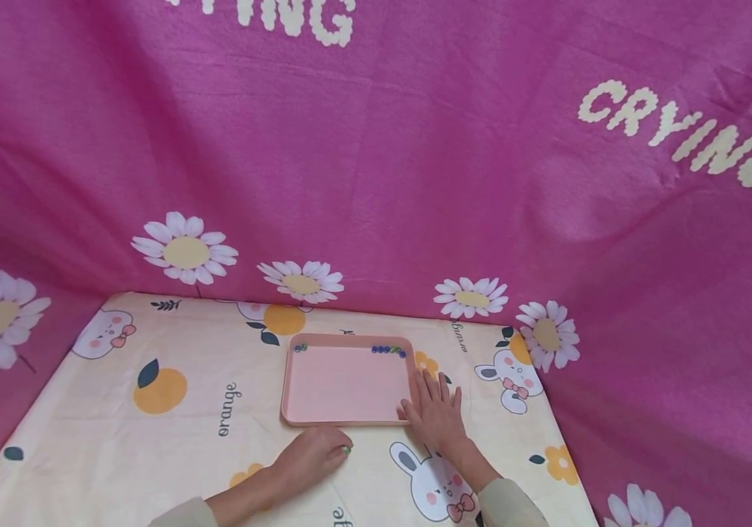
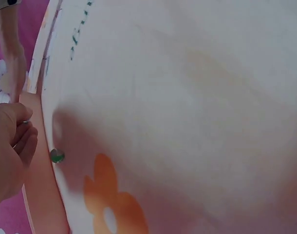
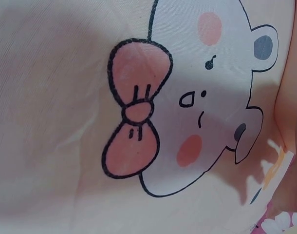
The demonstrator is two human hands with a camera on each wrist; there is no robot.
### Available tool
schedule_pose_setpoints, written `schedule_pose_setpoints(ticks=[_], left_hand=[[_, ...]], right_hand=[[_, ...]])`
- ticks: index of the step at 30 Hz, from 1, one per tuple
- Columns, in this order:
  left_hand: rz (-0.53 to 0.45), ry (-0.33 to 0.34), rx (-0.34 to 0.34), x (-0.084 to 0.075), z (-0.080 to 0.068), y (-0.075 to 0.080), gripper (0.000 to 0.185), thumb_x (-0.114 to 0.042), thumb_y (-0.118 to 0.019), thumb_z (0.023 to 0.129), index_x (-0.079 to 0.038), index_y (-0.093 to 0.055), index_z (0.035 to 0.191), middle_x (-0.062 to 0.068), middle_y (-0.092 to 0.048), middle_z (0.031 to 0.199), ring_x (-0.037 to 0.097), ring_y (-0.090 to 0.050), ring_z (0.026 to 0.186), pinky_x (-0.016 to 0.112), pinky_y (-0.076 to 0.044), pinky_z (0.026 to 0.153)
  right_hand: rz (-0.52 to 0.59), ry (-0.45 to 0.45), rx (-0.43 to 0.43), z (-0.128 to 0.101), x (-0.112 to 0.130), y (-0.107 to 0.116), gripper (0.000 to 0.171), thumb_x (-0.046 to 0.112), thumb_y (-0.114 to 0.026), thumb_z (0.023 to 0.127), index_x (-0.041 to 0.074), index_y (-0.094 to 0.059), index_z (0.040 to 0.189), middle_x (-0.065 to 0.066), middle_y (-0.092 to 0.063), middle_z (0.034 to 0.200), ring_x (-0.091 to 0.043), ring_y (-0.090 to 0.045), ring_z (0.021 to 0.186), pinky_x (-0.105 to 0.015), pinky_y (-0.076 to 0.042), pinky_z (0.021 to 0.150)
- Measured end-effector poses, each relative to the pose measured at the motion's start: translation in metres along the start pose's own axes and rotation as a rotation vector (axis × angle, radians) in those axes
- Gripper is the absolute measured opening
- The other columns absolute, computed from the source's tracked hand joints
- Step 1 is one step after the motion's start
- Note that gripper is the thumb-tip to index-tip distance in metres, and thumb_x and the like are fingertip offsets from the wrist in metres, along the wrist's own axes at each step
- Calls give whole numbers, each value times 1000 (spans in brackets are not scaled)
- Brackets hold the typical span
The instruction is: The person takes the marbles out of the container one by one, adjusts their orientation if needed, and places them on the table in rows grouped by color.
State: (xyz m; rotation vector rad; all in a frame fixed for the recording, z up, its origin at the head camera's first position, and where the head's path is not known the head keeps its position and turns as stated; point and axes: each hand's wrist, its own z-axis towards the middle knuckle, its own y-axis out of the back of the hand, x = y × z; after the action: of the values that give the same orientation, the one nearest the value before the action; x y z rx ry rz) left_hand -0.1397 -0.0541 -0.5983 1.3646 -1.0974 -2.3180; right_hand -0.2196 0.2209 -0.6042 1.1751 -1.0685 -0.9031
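A pink tray (image 1: 347, 384) is lying on the printed tablecloth (image 1: 152, 439), and beads are sitting along its far rim: a short row of blue and green beads (image 1: 388, 350) near the far right corner and a small cluster of beads (image 1: 300, 348) in the far left corner. The rest of the tray floor is showing bare pink.

The right hand (image 1: 434, 414) is resting flat with its fingers straight and spread, the fingertips touching the tray's near right corner. The left hand (image 1: 313, 454) is lying on the cloth just in front of the tray's near edge, its fingers curling inward around a green bead (image 1: 346, 449) at the fingertips. In the left wrist view the curled fingers (image 2: 22, 139) are sitting just beside the green bead (image 2: 57, 156) on the cloth, so the bead is possibly only being touched rather than pinched; the blur is making that hard to settle.

The right wrist view is showing only the cloth's bunny print (image 3: 197, 107), with the hand itself out of sight. Both forearms are being cut off by the lower edge of the head view.
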Motion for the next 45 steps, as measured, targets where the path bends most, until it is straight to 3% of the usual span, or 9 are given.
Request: schedule_pose_setpoints(ticks=[9,27,45], left_hand=[[110,10,-13,7,-7,-4,11,-8,-75,85,-13,-77,95,-8,-71,92,8,-66,89,26,-56,77],[107,6,-6,18,-10,-10,15,-4,-73,84,-16,-77,91,-11,-69,90,5,-62,86,23,-54,73],[149,7,38,16,-11,-9,15,-3,-71,84,-13,-77,93,-8,-70,93,11,-63,94,26,-54,83]], right_hand=[[3,-14,17,-1,2,0,76,54,-45,99,13,-23,160,-13,-26,162,-43,-13,148,-70,-3,113],[-4,2,6,1,2,3,75,52,-45,100,10,-26,159,-16,-28,161,-45,-16,147,-72,-8,112],[-17,11,-11,-1,0,2,74,52,-46,100,11,-27,159,-15,-29,160,-45,-17,147,-72,-11,112]])
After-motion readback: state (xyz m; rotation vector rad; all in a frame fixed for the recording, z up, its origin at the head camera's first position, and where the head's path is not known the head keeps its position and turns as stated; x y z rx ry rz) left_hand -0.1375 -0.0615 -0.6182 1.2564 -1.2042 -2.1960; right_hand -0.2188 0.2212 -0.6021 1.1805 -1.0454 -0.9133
